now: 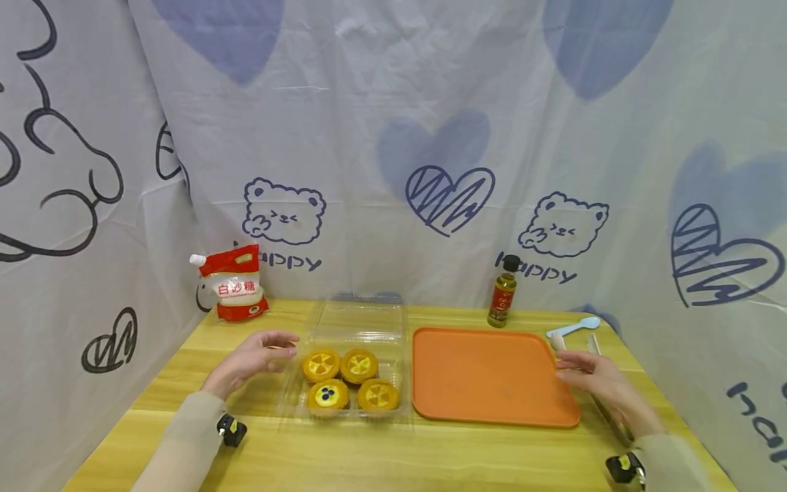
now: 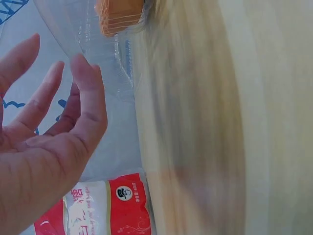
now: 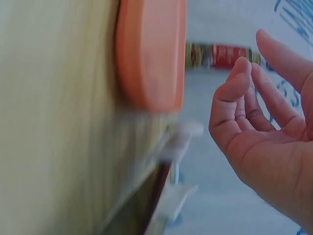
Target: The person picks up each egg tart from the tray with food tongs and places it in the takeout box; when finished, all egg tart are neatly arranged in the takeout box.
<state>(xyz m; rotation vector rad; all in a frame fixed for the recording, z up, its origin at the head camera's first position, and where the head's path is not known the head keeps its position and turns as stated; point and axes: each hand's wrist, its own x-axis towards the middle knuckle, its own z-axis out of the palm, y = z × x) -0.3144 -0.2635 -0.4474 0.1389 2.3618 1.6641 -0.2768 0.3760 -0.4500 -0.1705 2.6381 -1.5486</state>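
Observation:
My left hand (image 1: 253,362) hovers at the left side of a clear plastic container (image 1: 402,352), fingers loosely bent and holding nothing. The container's lid (image 1: 356,321) is raised back. Inside sit several egg tarts (image 1: 322,365); one tart (image 1: 328,395) has dark berries on top. My right hand (image 1: 605,389) is above the right edge of an orange tray (image 1: 486,376), also with nothing between its fingers. Partly hidden beneath it lie tongs (image 1: 593,344) with pale tips, blurred in the right wrist view. In the left wrist view, the relaxed fingers (image 2: 90,100) overlap the container.
A red and white sugar bag (image 1: 238,287) stands at the back left. Behind the tray is a bottle (image 1: 503,297) with a black cap and red label. A pale blue spoon (image 1: 574,327) lies at the back right. Printed cloth (image 1: 369,157) hangs around the wooden table (image 1: 344,458).

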